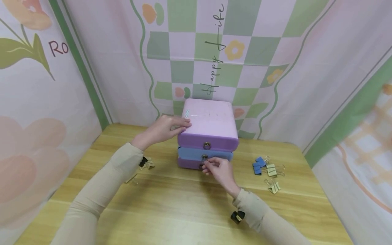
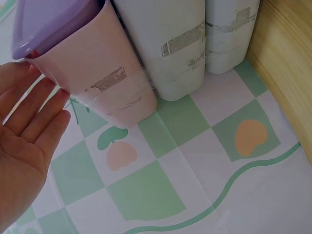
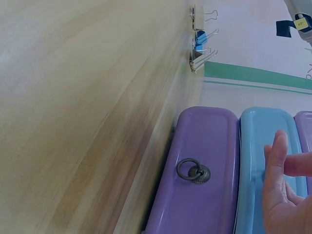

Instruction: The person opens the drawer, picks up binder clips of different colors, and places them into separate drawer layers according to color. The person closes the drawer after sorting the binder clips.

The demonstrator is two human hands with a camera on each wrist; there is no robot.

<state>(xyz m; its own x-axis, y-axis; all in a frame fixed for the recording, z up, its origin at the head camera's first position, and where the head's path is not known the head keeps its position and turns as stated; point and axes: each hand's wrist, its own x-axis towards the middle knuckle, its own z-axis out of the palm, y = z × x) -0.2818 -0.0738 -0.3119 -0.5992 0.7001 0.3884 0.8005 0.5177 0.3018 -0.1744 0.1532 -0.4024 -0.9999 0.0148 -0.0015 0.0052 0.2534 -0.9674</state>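
A stack of three small drawer boxes stands at the table's back: a pink casing (image 1: 209,117) with a purple drawer front (image 1: 193,141) on top, a blue drawer (image 1: 188,153) in the middle, a purple drawer (image 3: 204,141) at the bottom. My left hand (image 1: 165,128) rests its fingers on the top casing's left edge; in the left wrist view they look nearly straight. My right hand (image 1: 221,171) pinches the blue drawer's ring pull with thumb and finger, largely hiding it. The bottom drawer's ring pull (image 3: 190,170) hangs free in the right wrist view.
Blue binder clips (image 1: 258,166) and yellow binder clips (image 1: 272,170) lie right of the stack. More clips, black and yellow (image 1: 147,162), lie left, near my sleeve. A black device (image 1: 237,216) is on the right wrist. A patterned curtain (image 1: 211,51) hangs behind the wooden table (image 1: 171,211).
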